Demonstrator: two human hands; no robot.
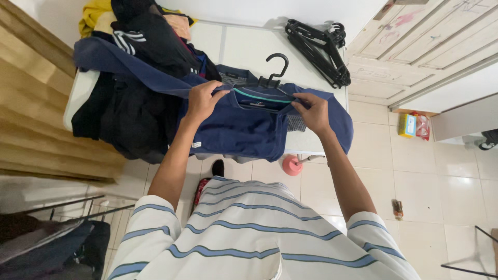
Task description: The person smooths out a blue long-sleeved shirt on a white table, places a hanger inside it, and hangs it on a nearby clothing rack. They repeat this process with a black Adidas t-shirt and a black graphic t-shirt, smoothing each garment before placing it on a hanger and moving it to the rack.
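I have a single view, from a camera on the person's head. It looks steeply down past their striped white shirt [254, 233] at a white table [244, 41] close below, tiled floor [441, 181] around it.

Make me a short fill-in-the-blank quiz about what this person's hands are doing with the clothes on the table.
1. Both hands grip the neckline of a shirt whose colour is ____.
2. The black hook of a ____ sticks up above the shirt's collar.
3. The left hand and right hand each pinch one ____ of the neck opening.
4. A bunch of spare hangers lies on the white ____.

Missing words: blue; hanger; side; table
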